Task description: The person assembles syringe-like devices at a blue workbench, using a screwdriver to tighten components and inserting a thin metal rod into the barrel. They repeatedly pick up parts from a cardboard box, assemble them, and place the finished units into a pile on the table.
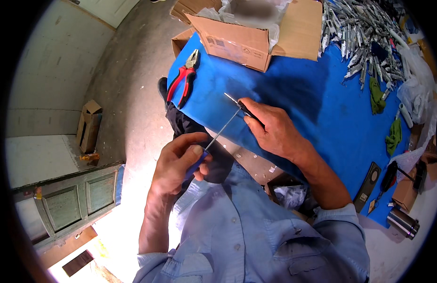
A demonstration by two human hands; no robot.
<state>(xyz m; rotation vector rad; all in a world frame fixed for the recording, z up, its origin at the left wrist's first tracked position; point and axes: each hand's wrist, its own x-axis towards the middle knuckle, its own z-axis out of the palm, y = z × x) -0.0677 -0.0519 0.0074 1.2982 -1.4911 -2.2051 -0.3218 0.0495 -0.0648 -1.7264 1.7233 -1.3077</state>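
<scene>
My left hand point(178, 162) is wrapped round the blue handle of a screwdriver point(222, 130). The thin metal shaft slants up and to the right, its tip at the small part in the other hand. Between thumb and fingers, my right hand point(270, 125) grips a slim dark piece with a thin silver end point(231, 98); its exact kind is unclear. Both hands are in front of my body, by the near edge of a blue-covered table point(275, 87). Pliers with red and black handles point(181, 81) lie on the table's left corner.
An open cardboard box point(235, 45) with plastic lining stands at the table's far side. Several slim silver metal pieces point(364, 37) are heaped at the far right. Green cloths point(376, 95), a dark flat plate point(367, 187) and a shiny metal cylinder point(402, 222) lie along the right.
</scene>
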